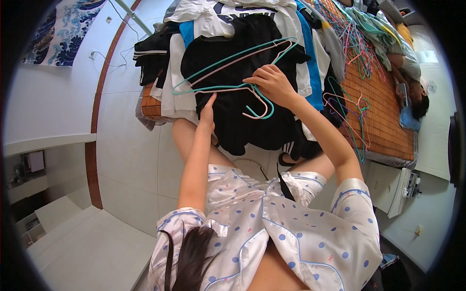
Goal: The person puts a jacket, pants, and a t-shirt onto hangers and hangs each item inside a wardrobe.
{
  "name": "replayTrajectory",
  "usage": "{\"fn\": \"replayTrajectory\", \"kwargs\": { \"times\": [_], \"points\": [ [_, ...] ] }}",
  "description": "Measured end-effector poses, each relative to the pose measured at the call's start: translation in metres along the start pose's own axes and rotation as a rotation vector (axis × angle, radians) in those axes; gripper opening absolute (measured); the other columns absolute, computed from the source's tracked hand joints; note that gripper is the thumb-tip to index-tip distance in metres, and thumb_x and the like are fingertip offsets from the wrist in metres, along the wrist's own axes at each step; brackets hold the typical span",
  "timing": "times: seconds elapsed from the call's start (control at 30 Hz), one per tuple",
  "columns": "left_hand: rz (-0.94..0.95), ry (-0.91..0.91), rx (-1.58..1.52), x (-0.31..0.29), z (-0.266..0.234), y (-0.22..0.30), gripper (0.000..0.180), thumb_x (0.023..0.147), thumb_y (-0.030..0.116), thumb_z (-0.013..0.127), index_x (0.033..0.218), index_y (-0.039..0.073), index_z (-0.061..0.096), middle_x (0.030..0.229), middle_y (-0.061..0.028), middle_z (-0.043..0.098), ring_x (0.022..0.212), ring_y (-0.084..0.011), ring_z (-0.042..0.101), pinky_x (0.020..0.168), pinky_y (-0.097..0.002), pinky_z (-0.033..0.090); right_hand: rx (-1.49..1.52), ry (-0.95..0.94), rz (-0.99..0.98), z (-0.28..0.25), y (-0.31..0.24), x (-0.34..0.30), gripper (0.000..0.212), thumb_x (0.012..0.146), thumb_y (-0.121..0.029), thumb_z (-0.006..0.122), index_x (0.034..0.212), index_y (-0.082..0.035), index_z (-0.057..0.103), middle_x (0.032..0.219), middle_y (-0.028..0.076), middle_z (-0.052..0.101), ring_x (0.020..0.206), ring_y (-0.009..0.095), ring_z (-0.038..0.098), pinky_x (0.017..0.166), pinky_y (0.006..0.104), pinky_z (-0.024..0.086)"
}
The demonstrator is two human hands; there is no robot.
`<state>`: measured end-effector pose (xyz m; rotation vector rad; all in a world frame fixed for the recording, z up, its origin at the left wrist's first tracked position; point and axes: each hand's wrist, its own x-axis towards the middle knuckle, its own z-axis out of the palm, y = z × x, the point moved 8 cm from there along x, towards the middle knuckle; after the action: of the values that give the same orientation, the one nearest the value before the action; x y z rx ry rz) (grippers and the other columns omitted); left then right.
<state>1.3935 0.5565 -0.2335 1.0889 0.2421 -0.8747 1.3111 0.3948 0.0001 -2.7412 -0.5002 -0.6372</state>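
Two thin clothes hangers, one teal (225, 60) and one pink (228, 66), lie nearly one on the other above a black shirt (238, 116). My right hand (273, 86) is closed round both beside their hooks, which point toward me. My left hand (207, 115) is at the left edge of the black shirt. One of its fingertips reaches up to the hangers' near bar; its other fingers are mostly hidden. Beneath the black shirt, a heap of white, blue and black clothes (306, 72) spreads over the end of the bed.
A tangle of coloured hangers (357, 43) lies on the brown bed mat (388, 126), with several more hangers (352, 109) close to my right forearm. At the far right a person (412, 72) lies holding a phone. A white cabinet (92, 242) stands at lower left.
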Motion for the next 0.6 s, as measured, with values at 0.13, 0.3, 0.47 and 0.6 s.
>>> {"fn": "replayTrajectory", "kwargs": {
  "times": [0.13,0.3,0.47,0.6],
  "points": [
    [-0.03,0.037,-0.039,0.014,-0.009,-0.012,0.062,0.083,0.039,0.058,0.125,-0.004,0.046,0.131,-0.0133,0.044,0.116,-0.0234,0.044,0.098,-0.0303,0.034,0.102,-0.058,0.075,-0.028,-0.019,-0.009,0.043,0.069,-0.001,0.063,0.108,-0.019,0.061,0.08,0.003,0.048,0.078,0.021,0.047,0.075,0.0319,0.037],
    [0.022,0.031,0.011,0.021,-0.018,-0.009,0.073,0.078,0.043,0.063,0.129,-0.004,0.04,0.136,-0.0137,0.037,0.123,-0.0243,0.037,0.103,-0.0323,0.028,0.197,-0.049,0.232,-0.071,-0.027,-0.008,0.031,0.072,-0.001,0.063,0.098,-0.017,0.064,0.077,0.003,0.05,0.08,0.021,0.048,0.072,0.0322,0.037],
    [-0.029,0.063,0.126,0.004,-0.004,-0.004,0.081,0.077,0.046,0.063,0.133,-0.004,0.033,0.14,-0.0145,0.032,0.125,-0.0271,0.033,0.104,-0.0334,0.026,0.436,0.327,0.784,-0.166,0.032,-0.073,0.013,0.084,-0.011,0.053,0.091,-0.004,0.062,0.074,0.004,0.056,0.07,0.013,0.051,0.065,0.0284,0.04],
    [-0.018,-0.019,-0.005,0.006,-0.007,0.001,0.074,0.081,0.04,0.06,0.134,-0.003,0.032,0.138,-0.0146,0.034,0.123,-0.0278,0.035,0.102,-0.0339,0.029,0.244,0.282,1.17,-0.185,0.108,-0.176,0.032,0.087,-0.027,0.043,0.084,0.0,0.06,0.069,0.008,0.056,0.065,0.017,0.05,0.061,0.0296,0.038]
  ]
}}
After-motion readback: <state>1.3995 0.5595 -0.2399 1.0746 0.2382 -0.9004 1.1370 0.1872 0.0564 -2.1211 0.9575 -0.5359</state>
